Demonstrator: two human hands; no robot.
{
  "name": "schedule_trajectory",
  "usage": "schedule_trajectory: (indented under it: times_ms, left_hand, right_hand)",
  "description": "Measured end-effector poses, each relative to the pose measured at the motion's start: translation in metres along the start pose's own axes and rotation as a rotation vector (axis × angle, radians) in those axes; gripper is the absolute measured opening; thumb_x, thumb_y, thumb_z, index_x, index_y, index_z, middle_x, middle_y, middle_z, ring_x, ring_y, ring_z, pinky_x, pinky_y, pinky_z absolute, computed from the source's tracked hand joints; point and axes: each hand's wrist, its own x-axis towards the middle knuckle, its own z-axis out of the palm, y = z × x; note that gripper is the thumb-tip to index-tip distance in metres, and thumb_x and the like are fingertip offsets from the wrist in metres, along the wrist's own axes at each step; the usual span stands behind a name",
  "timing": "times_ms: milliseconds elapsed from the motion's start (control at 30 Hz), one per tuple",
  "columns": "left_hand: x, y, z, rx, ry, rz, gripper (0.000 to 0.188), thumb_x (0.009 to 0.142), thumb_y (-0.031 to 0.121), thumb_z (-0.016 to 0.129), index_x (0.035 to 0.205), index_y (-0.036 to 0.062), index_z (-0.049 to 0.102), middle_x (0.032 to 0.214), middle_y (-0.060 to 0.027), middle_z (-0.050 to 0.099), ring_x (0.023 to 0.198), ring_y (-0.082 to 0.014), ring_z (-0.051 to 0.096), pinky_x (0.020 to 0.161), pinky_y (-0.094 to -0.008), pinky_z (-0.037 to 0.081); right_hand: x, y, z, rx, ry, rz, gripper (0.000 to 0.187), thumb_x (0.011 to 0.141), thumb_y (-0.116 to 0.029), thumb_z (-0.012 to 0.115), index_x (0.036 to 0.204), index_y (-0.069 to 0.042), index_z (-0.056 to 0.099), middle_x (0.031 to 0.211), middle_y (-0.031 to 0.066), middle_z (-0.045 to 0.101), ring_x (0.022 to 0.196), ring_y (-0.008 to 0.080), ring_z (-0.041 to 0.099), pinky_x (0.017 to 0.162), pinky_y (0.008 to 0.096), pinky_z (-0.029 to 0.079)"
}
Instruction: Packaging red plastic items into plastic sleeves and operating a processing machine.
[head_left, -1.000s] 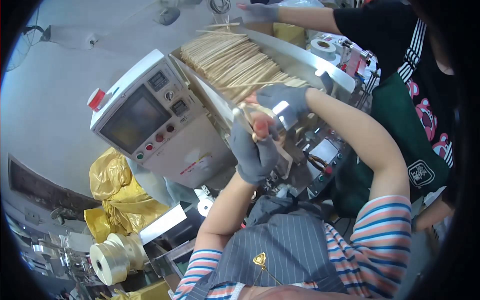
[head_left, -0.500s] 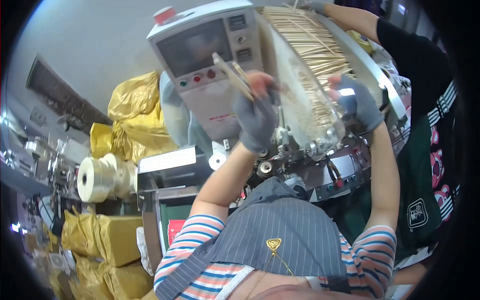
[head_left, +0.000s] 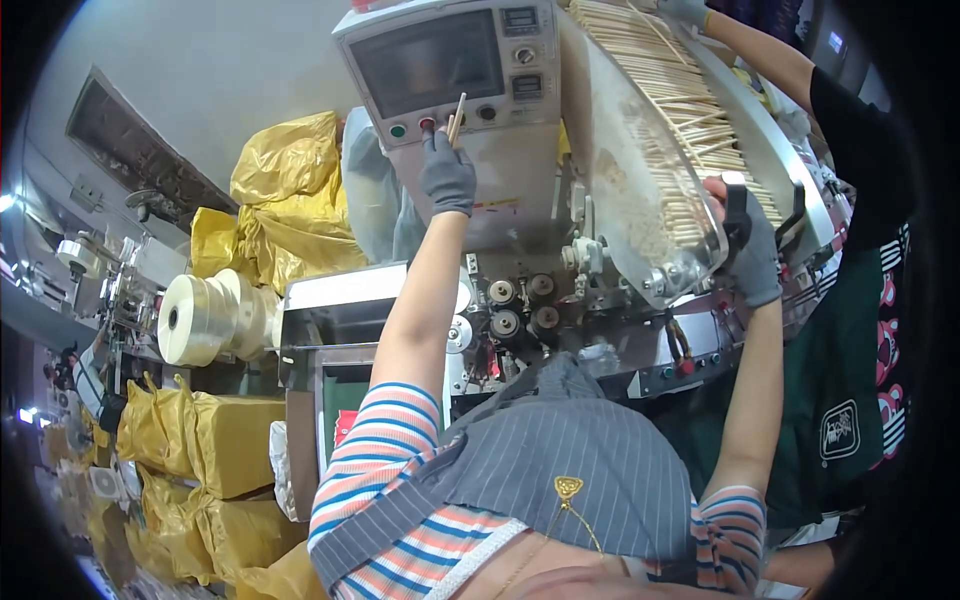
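Observation:
My left hand [head_left: 447, 178], in a grey fingerless glove, is closed round a few pale wooden chopsticks [head_left: 457, 122] that point upward. One of its fingers reaches the red button [head_left: 427, 124] under the screen of a control box [head_left: 480, 170]. My right hand [head_left: 752, 250], gloved the same way, grips a black handle [head_left: 736, 208] at the near end of a clear-walled hopper [head_left: 625, 165]. Its fingertips show past the handle; the palm side is hidden. Many chopsticks [head_left: 690, 105] lie crosswise in the hopper, some of them askew.
Rollers [head_left: 522, 305] and metal fittings sit below the control box. Red-handled pliers [head_left: 680, 345] hang at the machine's front panel. Another person's gloved hand [head_left: 685, 12] is at the hopper's far end. Film rolls [head_left: 200, 320] and yellow wrapped packages [head_left: 290, 190] stand on the left.
My left hand has moved left and up to the control box's red button, still with the chopsticks. My right hand has come down from over the hopper's sticks onto the black handle.

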Motion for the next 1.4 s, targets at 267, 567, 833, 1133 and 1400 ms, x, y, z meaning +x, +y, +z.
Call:
schedule_trajectory:
  times_ms: [267, 567, 833, 1133, 1400]
  left_hand:
    - [0.008, -0.058, 0.013, 0.007, 0.248, 0.035, 0.037, 0.085, 0.015, 0.048, 0.116, -0.0033, 0.048, 0.120, -0.0203, 0.052, 0.109, -0.0358, 0.050, 0.088, -0.0379, 0.044]
    - [0.011, -0.070, -0.002, -0.003, 0.217, 0.088, 0.035, 0.087, 0.021, 0.046, 0.118, 0.0034, 0.050, 0.096, -0.0215, 0.060, 0.083, -0.0376, 0.059, 0.068, -0.0412, 0.047]
    - [-0.056, -0.006, -0.026, -0.668, 0.077, 0.093, 0.021, 0.091, 0.015, 0.043, 0.088, 0.0014, 0.059, 0.082, -0.0077, 0.060, 0.076, -0.0188, 0.055, 0.073, -0.0309, 0.043]
    - [-0.180, 0.038, -0.107, -0.971, -0.397, -0.345, 0.030, 0.093, 0.029, 0.045, 0.087, 0.0016, 0.057, 0.067, -0.0009, 0.053, 0.060, -0.0070, 0.048, 0.055, -0.0215, 0.038]
    - [-0.259, 0.027, -0.152, -0.806, -0.407, -0.594, 0.030, 0.093, 0.026, 0.046, 0.084, 0.0008, 0.057, 0.062, -0.0015, 0.053, 0.055, -0.0072, 0.047, 0.050, -0.0216, 0.035]
  right_hand:
    - [-0.002, 0.007, 0.001, 0.007, 0.012, -0.036, 0.027, 0.085, -0.017, 0.058, 0.106, -0.001, 0.057, 0.100, 0.0110, 0.061, 0.091, 0.0199, 0.058, 0.080, 0.0294, 0.044]
    - [0.002, 0.006, 0.007, 0.041, 0.019, 0.121, 0.026, 0.086, -0.021, 0.057, 0.102, 0.000, 0.060, 0.094, 0.0091, 0.063, 0.087, 0.0171, 0.059, 0.077, 0.0279, 0.045]
    - [-0.007, 0.021, 0.008, 0.263, 0.039, 0.262, 0.051, 0.094, -0.041, 0.034, 0.108, 0.003, 0.056, 0.095, 0.0054, 0.061, 0.086, 0.0167, 0.058, 0.080, 0.0268, 0.044]
    - [0.038, 0.021, -0.014, -0.172, 0.218, -0.108, 0.021, 0.083, -0.013, 0.052, 0.098, -0.003, 0.061, 0.094, 0.0161, 0.062, 0.093, 0.0301, 0.058, 0.080, 0.0345, 0.045]
    - [0.159, 0.068, -0.004, -0.729, -0.017, 0.060, 0.021, 0.080, -0.013, 0.049, 0.089, -0.001, 0.064, 0.089, 0.0202, 0.063, 0.089, 0.0333, 0.060, 0.078, 0.0390, 0.047]
